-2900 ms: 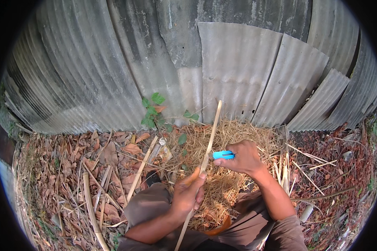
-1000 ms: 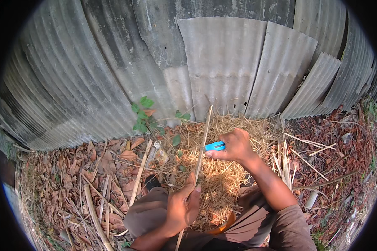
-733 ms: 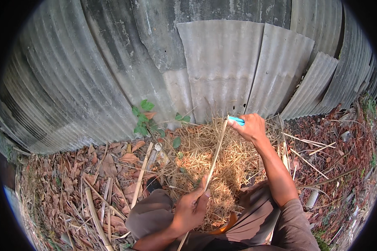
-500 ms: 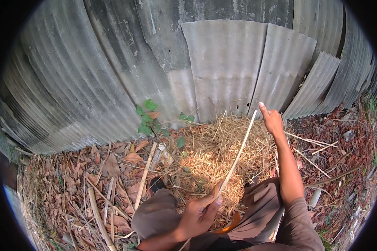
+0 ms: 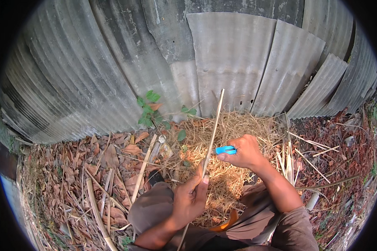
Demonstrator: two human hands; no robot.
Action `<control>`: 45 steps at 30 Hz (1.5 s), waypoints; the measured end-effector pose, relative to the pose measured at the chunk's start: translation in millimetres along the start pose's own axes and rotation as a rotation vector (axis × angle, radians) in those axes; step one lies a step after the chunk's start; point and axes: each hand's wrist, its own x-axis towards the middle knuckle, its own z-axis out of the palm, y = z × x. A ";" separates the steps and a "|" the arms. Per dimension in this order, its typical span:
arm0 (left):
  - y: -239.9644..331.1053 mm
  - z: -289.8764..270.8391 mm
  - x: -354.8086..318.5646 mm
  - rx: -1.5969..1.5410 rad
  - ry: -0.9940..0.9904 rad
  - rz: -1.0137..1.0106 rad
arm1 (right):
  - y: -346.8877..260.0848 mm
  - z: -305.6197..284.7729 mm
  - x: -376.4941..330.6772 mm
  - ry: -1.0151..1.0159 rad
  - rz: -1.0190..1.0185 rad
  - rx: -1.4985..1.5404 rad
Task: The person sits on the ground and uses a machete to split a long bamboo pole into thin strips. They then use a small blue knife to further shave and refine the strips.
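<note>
Our left hand point(image 5: 188, 203) is curled around a long, pale stick point(image 5: 215, 125), thumb and fingers pinching it below its middle. We take the stick as our landmark: it slants upward and slightly right, its lower end passing beneath our wrist, its bare top crossing in front of a grey, ridged metal wall point(image 5: 234, 58).

Just to the right of the stick, our right hand point(image 5: 248, 154) is folded in a fist around a bright blue cutter point(image 5: 225, 149), with the thumb lying along its underside. The cutter's near end points at the stick, just above our left hand. Any blade is too small to make out, so we cannot tell whether it touches the wood.

Behind the stick lies a heap of straw point(image 5: 247, 125). To its left are dry brown leaves point(image 5: 111, 157), a thick pole point(image 5: 97, 213) and a small green plant point(image 5: 146, 111) by the wall. Our left knee point(image 5: 151, 211) is left of the stick's lower part.

We judge the step in hand to be shaving the stick. The next move seems to call for a steady left grip and the cutter's edge laid shallowly against the wood, clear of our left fingers.
</note>
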 end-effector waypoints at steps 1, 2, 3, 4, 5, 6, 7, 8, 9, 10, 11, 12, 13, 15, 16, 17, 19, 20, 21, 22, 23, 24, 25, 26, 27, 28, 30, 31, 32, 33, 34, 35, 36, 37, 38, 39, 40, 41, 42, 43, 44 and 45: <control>0.6 0.5 0.5 -0.012 0.015 0.000 | -0.4 -1.0 0.3 0.017 -0.011 0.007; 3.0 0.8 1.8 0.014 0.008 0.000 | 0.8 -2.4 -1.1 0.034 -0.036 0.031; 6.3 1.1 3.4 0.038 0.007 -0.001 | 2.4 -3.8 -2.3 0.048 -0.066 0.057; 8.0 1.4 4.7 0.062 0.007 -0.002 | 3.0 -4.7 -3.1 0.061 -0.096 0.082; 5.8 2.1 4.7 0.092 0.008 -0.019 | 1.6 -5.6 -3.1 0.058 -0.096 0.059; 2.0 3.8 3.3 0.120 0.007 -0.032 | -0.7 -7.4 -3.7 0.058 -0.096 0.032; -0.4 5.3 2.2 0.148 0.005 -0.046 | -2.5 -7.9 -4.2 0.057 -0.096 0.006; -0.6 4.5 1.7 0.215 -0.007 -0.014 | -2.5 -4.4 -4.2 0.035 -0.058 0.023; -0.1 2.8 2.1 0.281 -0.027 0.020 | -0.1 -2.6 -3.1 0.051 -0.079 -0.005; 0.6 2.5 2.2 0.347 -0.046 0.055 | 3.1 -0.8 -1.4 0.067 -0.101 -0.033; 3.1 4.3 1.1 0.353 -0.031 0.060 | 6.6 0.8 0.7 0.082 -0.123 -0.061; 7.8 6.6 -2.2 0.360 -0.012 0.065 | 9.9 0.8 5.3 0.079 -0.072 -0.083; 10.4 8.6 -4.6 0.369 0.003 0.074 | 20.7 1.7 10.6 0.106 0.052 -0.099; 6.8 11.3 -13.7 0.294 -0.070 0.052 | 49.4 -9.7 26.8 0.137 0.311 -0.118; 5.0 13.4 -18.1 0.251 -0.111 0.042 | 64.8 -22.8 31.7 0.144 0.451 -0.131; 2.6 16.2 -20.3 0.223 -0.126 0.089 | 79.1 -33.1 28.1 0.132 0.526 -0.137; -2.1 15.8 -19.5 0.185 -0.139 0.176 | 90.6 -42.5 29.6 0.103 0.660 -0.127; -1.4 13.0 -17.9 0.176 -0.119 0.118 | 89.2 -38.7 26.2 0.104 0.613 -0.100; -0.9 10.8 -16.3 0.157 -0.089 0.052 | 71.7 -36.3 22.1 0.092 0.560 -0.081; -1.7 8.8 -15.5 0.137 -0.054 -0.020 | 54.4 -32.2 17.4 0.073 0.503 -0.059; -2.4 6.8 -11.5 0.111 -0.017 -0.030 | 40.0 -30.6 12.5 0.070 0.442 -0.078; -1.8 3.2 -5.3 0.088 0.018 -0.038 | 25.1 -29.7 7.5 0.071 0.382 -0.094; -1.0 -0.3 -1.4 0.073 0.057 -0.047 | 13.1 -26.7 3.4 0.072 0.318 -0.102; -0.6 -1.6 0.8 0.073 0.054 -0.033 | 4.5 -23.5 -1.0 0.069 0.255 -0.070; 1.2 -0.7 3.5 0.071 0.043 -0.016 | -2.0 -23.1 -6.3 0.070 0.197 -0.042; 2.5 0.4 5.2 0.069 0.033 0.000 | -6.1 -21.4 -7.9 0.070 0.138 -0.014; 2.3 2.7 3.3 0.076 0.023 -0.005 | -9.9 -16.1 -7.0 0.065 0.045 -0.001; 0.3 4.7 -0.4 0.083 0.021 -0.026 | -11.1 -14.1 -7.5 0.064 0.003 0.003; -1.2 6.4 -3.5 0.091 0.019 -0.047 | -11.8 -12.1 -7.1 0.069 -0.007 -0.027; -1.1 5.6 -4.3 0.167 0.014 -0.009 | -13.1 -11.8 -4.6 0.052 0.035 -0.059; -1.0 3.1 -4.8 0.242 0.010 0.029 | -14.1 -12.2 -1.1 0.035 0.077 -0.090; -1.1 2.4 -5.5 0.317 0.005 0.067 | -12.3 -13.5 2.5 0.018 0.120 -0.122; -1.8 5.4 -8.4 0.342 0.008 0.085 | 0.7 -11.4 8.1 0.073 0.158 -0.132; -3.8 8.0 -12.2 0.369 0.007 0.101 | 9.9 -13.6 13.9 0.066 0.208 -0.135; -4.9 9.1 -13.7 0.396 0.006 0.117 | 17.9 -17.0 19.6 0.060 0.257 -0.137; -6.8 8.3 -12.4 0.373 0.004 0.130 | 21.9 -18.0 23.3 0.048 0.301 -0.140; -8.8 6.3 -10.9 0.351 0.003 0.142 | 18.7 -14.5 20.8 0.028 0.283 -0.152; -9.8 3.7 -10.0 0.328 0.002 0.155 | 9.2 -8.7 11.5 0.003 0.209 -0.141; -9.1 0.9 -8.3 0.348 -0.018 0.159 | -3.2 -3.5 0.1 -0.018 0.127 -0.132; -9.0 -2.9 -8.4 0.370 -0.040 0.158 | -10.0 1.3 -7.2 -0.043 0.047 -0.118; -8.7 -5.1 -8.4 0.392 -0.062 0.156 | -10.6 3.2 -7.2 -0.041 0.044 -0.090; -9.1 -4.6 -10.0 0.375 -0.035 0.129 | -9.7 2.1 -4.9 -0.050 0.037 -0.112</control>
